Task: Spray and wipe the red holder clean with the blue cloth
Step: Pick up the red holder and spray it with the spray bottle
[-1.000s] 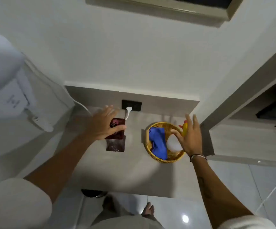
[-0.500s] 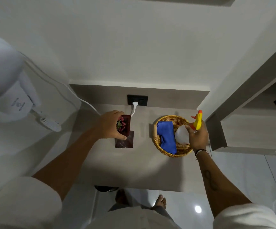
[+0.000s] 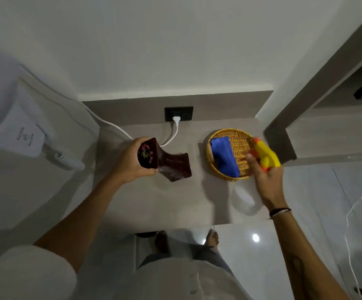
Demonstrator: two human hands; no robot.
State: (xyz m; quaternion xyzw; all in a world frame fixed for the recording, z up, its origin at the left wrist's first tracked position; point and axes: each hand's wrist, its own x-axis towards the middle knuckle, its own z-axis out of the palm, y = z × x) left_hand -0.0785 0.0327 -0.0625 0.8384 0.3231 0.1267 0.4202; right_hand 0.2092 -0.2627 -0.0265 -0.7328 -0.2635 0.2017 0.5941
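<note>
Spray bottle point(image 3: 264, 156) now lifted from basket point(image 3: 219, 176) in right hand point(image 3: 266, 180); left hand point(image 3: 130, 161) tilts gripped red holder point(image 3: 165, 161) off surface point(image 3: 154, 202), ready for spraying; blue cloth point(image 3: 224, 156) stays unused

No legible text anywhere

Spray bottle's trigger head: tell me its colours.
Yellow with orange parts, on the spray bottle in the right hand; head view.
</note>
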